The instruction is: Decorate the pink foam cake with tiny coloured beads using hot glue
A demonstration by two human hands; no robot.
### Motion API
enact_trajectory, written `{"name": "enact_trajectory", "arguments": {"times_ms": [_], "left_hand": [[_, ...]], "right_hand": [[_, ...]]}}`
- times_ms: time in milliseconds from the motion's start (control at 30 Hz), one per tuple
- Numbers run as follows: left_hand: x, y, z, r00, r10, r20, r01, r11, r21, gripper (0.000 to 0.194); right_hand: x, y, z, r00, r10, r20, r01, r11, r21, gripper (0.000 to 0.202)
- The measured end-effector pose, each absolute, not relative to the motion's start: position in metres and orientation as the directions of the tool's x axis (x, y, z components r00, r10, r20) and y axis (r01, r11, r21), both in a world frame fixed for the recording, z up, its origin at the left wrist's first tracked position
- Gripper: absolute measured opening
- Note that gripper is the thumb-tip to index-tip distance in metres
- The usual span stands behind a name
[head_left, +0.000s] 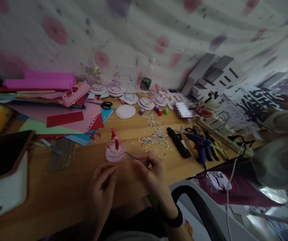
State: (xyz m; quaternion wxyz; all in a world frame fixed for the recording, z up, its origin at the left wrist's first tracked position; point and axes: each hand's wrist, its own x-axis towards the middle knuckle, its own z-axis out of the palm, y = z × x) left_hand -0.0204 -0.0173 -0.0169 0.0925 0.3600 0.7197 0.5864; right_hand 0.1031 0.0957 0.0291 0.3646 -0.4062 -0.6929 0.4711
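A small white model cake with wavy pink trim and a red upright piece on top is at the middle of the wooden table. My left hand pinches its near edge between thumb and fingers. In my right hand is a slim dark pair of tweezers. Their tip points left and is at the cake's right side, with a tiny blue-green dot there; whether it touches the cake I cannot tell. Colourful confetti bits lie scattered beyond my right hand.
Paper sheets and scissors lie left. Similar cakes, white discs and a bottle stand behind. A blue glue gun, pliers and power strip are right, beside another person's sleeve. A phone lies left.
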Motion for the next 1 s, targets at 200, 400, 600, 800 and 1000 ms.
{"name": "enact_trajectory", "arguments": {"times_ms": [200, 400, 600, 800, 1000], "left_hand": [[-0.020, -0.014, -0.019, -0.776, 0.563, 0.284, 0.363, 0.032, 0.931, 0.011], [-0.024, -0.015, -0.023, -0.793, 0.547, 0.269, 0.370, 0.080, 0.926, 0.016], [-0.024, -0.015, -0.025, -0.809, 0.533, 0.248, 0.344, 0.086, 0.935, 0.019], [-0.024, -0.014, -0.023, -0.815, 0.540, 0.212, 0.298, 0.076, 0.952, 0.017], [-0.026, -0.010, -0.019, -0.801, 0.572, 0.178, 0.303, 0.130, 0.944, 0.022]], "right_hand": [[0.105, 0.100, 0.032, -0.429, 0.896, 0.113, 0.220, 0.225, -0.949, 0.012], [0.097, 0.103, 0.028, -0.452, 0.889, 0.074, 0.197, 0.180, -0.964, 0.012], [0.095, 0.104, 0.025, -0.471, 0.881, 0.046, 0.207, 0.161, -0.965, 0.013], [0.095, 0.104, 0.026, -0.485, 0.874, 0.022, 0.177, 0.123, -0.976, 0.012], [0.095, 0.105, 0.027, -0.488, 0.873, 0.014, 0.189, 0.121, -0.975, 0.015]]}}
